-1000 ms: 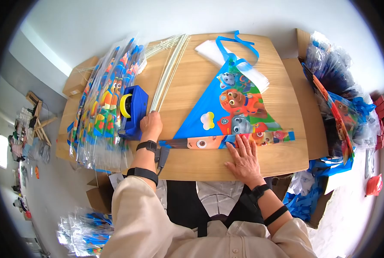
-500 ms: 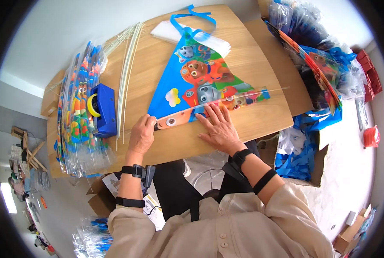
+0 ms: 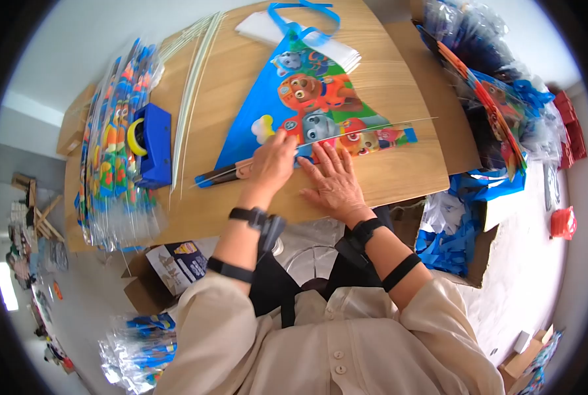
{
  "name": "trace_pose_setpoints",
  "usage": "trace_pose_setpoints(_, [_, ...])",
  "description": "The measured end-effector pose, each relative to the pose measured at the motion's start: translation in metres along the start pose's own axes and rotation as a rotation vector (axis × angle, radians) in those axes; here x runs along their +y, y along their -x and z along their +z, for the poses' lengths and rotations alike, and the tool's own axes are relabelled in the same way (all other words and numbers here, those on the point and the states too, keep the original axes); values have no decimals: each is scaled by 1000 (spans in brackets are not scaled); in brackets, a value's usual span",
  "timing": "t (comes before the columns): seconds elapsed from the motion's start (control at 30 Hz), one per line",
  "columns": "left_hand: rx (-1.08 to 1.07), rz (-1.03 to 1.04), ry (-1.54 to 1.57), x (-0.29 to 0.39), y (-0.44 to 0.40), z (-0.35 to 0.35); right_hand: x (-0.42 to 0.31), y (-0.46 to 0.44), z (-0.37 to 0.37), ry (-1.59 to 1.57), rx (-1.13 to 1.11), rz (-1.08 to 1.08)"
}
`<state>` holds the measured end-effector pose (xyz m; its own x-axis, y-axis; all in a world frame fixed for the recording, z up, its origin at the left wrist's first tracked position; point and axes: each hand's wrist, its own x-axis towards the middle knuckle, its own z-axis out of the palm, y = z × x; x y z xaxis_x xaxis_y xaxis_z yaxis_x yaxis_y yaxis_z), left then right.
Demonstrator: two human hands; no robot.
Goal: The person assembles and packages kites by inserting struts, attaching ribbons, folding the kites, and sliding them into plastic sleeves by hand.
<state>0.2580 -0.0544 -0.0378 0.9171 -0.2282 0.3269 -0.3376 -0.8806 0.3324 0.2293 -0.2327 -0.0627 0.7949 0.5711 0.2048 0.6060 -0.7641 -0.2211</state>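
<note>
A triangular cartoon-printed sheet [image 3: 320, 92], blue along its left side, lies on the table with blue ribbon [image 3: 336, 23] at its far tip. Along its near edge runs a thin pale rod [image 3: 406, 122], with one end sticking out past the sheet on the right. My left hand [image 3: 271, 168] is closed, its fingers curled at the rod and near edge; what they pinch is hidden. Beside it, my right hand [image 3: 336, 184] lies open, fingers spread over the near edge of the sheet.
Left on the wooden table [image 3: 399, 174] are a blue tape dispenser [image 3: 157, 148], bagged printed sheets [image 3: 119, 145] and a bundle of thin rods [image 3: 194, 89]. White sheets [image 3: 254, 25] lie behind. A carton with blue and white scraps [image 3: 448, 240] stands right, below the table edge.
My left hand has moved right and inward from the sheet's left corner to mid-edge. That near-left corner now lies uncovered. My right hand stays pressed on the sheet.
</note>
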Motion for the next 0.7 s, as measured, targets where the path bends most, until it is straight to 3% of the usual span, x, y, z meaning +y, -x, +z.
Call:
trace_pose_setpoints(0.23, [-50, 22, -135, -6, -9, 9, -1, -2, -1, -8, -20, 6])
trace_pose_setpoints(0.37, [46, 50, -120, -9, -3, -3, -1, -2, 1, -12, -9, 5])
trace_pose_setpoints(0.57, [-61, 73, -143, -12, 18, -9, -1, -2, 0, 3, -6, 1])
trace_pose_setpoints(0.7, [21, 54, -118, -19, 28, 3, -2, -2, -1, -23, 10, -4])
